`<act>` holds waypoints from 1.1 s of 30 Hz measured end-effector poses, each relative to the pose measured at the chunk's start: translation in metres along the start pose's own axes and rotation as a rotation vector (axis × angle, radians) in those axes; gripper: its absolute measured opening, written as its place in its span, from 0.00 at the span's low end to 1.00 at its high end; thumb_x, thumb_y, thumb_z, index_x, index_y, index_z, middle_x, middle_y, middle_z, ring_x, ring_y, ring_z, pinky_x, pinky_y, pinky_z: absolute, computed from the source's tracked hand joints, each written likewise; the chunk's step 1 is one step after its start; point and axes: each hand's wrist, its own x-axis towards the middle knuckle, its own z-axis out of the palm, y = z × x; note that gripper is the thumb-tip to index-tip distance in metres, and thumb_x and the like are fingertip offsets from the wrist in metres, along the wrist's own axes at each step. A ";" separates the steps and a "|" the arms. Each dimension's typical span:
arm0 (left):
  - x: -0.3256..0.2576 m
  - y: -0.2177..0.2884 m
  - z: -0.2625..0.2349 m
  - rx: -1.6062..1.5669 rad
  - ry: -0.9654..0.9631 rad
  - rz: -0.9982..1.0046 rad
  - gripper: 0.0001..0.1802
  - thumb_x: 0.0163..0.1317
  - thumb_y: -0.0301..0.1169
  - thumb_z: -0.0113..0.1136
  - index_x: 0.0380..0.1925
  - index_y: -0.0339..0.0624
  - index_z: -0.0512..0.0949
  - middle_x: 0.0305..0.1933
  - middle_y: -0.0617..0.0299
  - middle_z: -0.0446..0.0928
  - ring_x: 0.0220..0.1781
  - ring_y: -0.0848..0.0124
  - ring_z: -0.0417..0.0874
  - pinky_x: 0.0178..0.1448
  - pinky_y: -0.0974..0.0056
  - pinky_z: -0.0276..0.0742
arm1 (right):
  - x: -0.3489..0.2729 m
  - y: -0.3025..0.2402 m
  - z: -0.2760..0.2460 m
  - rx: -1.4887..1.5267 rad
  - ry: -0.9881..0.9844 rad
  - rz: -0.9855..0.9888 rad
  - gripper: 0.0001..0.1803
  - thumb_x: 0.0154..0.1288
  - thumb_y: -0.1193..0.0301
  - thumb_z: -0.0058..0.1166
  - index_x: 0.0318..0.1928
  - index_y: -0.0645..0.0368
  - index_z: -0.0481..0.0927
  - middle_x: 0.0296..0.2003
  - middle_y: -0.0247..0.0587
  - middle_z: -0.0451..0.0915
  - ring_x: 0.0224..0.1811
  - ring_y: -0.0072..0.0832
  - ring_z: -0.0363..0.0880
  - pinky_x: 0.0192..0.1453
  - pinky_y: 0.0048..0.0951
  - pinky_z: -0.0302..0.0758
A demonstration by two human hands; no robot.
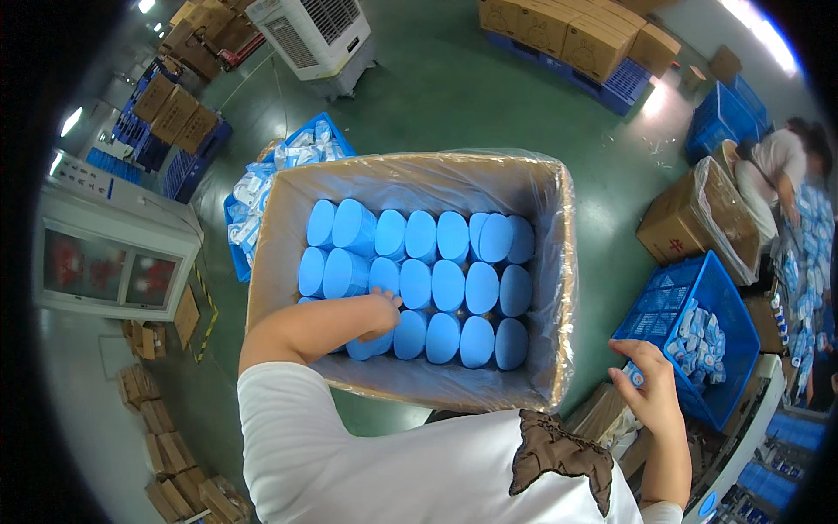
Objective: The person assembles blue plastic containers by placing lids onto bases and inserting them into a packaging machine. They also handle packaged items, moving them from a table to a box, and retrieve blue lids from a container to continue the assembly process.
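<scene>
A large cardboard box [267, 229] lined with clear plastic stands in front of me. Inside are rows of blue rounded containers [415, 285], packed side by side; what they are exactly I cannot tell. My left hand [381, 314] reaches down into the box, its spread fingertips resting on containers in the nearer rows. Part of that hand's underside is hidden. Off to the right, outside the box, my right hand [650, 384] is raised with thumb and fingers apart. A small blue-and-white piece [633, 374] shows between them; whether it touches the hand is unclear.
Right of the box sits a blue crate [659, 301] holding small blue-and-white packs [698, 341]. Another blue crate [327, 122] heaped with packs stands behind the box at left. A co-worker [777, 162] is at far right, by an open carton [676, 218]. An air cooler [319, 39] stands beyond.
</scene>
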 end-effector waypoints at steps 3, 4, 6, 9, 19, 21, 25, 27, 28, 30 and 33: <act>-0.021 -0.017 -0.003 -0.190 0.199 0.060 0.51 0.36 0.43 0.76 0.62 0.42 0.61 0.63 0.45 0.58 0.65 0.47 0.59 0.61 0.48 0.65 | 0.026 -0.021 0.017 0.002 -0.019 -0.128 0.17 0.47 0.77 0.61 0.42 0.65 0.78 0.41 0.47 0.80 0.45 0.42 0.78 0.54 0.37 0.71; -0.025 -0.029 -0.007 -0.308 0.297 0.086 0.52 0.37 0.47 0.75 0.61 0.39 0.60 0.63 0.44 0.58 0.64 0.47 0.60 0.61 0.49 0.65 | 0.037 -0.029 0.026 0.047 -0.080 -0.205 0.20 0.47 0.77 0.61 0.45 0.64 0.77 0.45 0.48 0.78 0.49 0.44 0.76 0.56 0.36 0.70; -0.047 -0.056 -0.025 -0.889 0.301 0.289 0.55 0.38 0.54 0.73 0.61 0.33 0.58 0.63 0.44 0.60 0.64 0.50 0.63 0.63 0.51 0.64 | 0.063 -0.053 0.051 0.102 -0.156 -0.355 0.29 0.45 0.75 0.64 0.53 0.59 0.73 0.55 0.48 0.71 0.58 0.46 0.68 0.62 0.43 0.64; -0.091 -0.037 -0.053 -1.584 0.066 0.774 0.46 0.52 0.55 0.64 0.62 0.36 0.58 0.62 0.48 0.63 0.66 0.57 0.63 0.67 0.54 0.61 | 0.078 -0.078 0.089 -0.312 -0.105 -0.626 0.42 0.47 0.69 0.62 0.65 0.37 0.62 0.67 0.44 0.56 0.70 0.46 0.51 0.66 0.66 0.47; 0.023 -0.159 0.046 -0.758 1.369 -0.716 0.27 0.56 0.51 0.56 0.42 0.37 0.77 0.40 0.45 0.74 0.44 0.49 0.74 0.52 0.53 0.72 | 0.071 -0.040 0.086 0.682 -0.039 -0.003 0.54 0.35 0.70 0.70 0.66 0.62 0.54 0.57 0.51 0.64 0.61 0.42 0.65 0.67 0.42 0.57; 0.025 -0.164 0.065 -0.864 1.295 -0.879 0.29 0.54 0.54 0.58 0.44 0.40 0.77 0.48 0.47 0.70 0.51 0.49 0.68 0.56 0.53 0.68 | 0.058 -0.036 0.073 0.736 -0.038 -0.002 0.54 0.39 0.71 0.69 0.67 0.61 0.51 0.58 0.51 0.63 0.62 0.38 0.62 0.65 0.37 0.59; 0.032 -0.162 0.069 -1.092 1.251 -0.890 0.38 0.44 0.56 0.68 0.51 0.42 0.73 0.55 0.49 0.63 0.55 0.49 0.62 0.60 0.49 0.61 | 0.038 -0.037 0.058 0.962 -0.027 0.058 0.55 0.39 0.72 0.63 0.68 0.61 0.47 0.61 0.52 0.59 0.63 0.39 0.61 0.65 0.38 0.60; 0.024 -0.146 0.046 -1.030 1.363 -0.842 0.43 0.40 0.54 0.72 0.54 0.42 0.70 0.54 0.48 0.63 0.54 0.49 0.63 0.61 0.48 0.60 | 0.032 -0.036 0.053 0.980 0.034 0.099 0.55 0.38 0.71 0.62 0.68 0.61 0.47 0.60 0.51 0.59 0.63 0.38 0.62 0.65 0.38 0.61; 0.024 -0.137 0.037 -1.049 1.446 -0.687 0.49 0.34 0.51 0.75 0.57 0.41 0.65 0.57 0.46 0.62 0.59 0.46 0.60 0.63 0.47 0.59 | 0.029 -0.033 0.050 0.967 0.063 0.107 0.54 0.38 0.71 0.63 0.68 0.61 0.48 0.60 0.51 0.60 0.63 0.38 0.62 0.65 0.38 0.61; 0.027 -0.112 0.006 -0.955 1.490 -0.734 0.51 0.34 0.49 0.76 0.58 0.40 0.64 0.59 0.44 0.62 0.62 0.45 0.60 0.64 0.49 0.60 | 0.021 -0.022 0.044 0.943 0.145 0.132 0.53 0.39 0.71 0.64 0.67 0.61 0.49 0.60 0.50 0.60 0.62 0.38 0.62 0.65 0.38 0.61; 0.063 -0.113 0.006 -1.169 1.323 -0.610 0.54 0.33 0.46 0.76 0.60 0.36 0.61 0.61 0.42 0.63 0.65 0.47 0.62 0.66 0.53 0.61 | 0.012 -0.006 0.033 0.961 0.170 0.208 0.52 0.38 0.70 0.66 0.66 0.60 0.51 0.59 0.48 0.61 0.61 0.37 0.63 0.64 0.37 0.61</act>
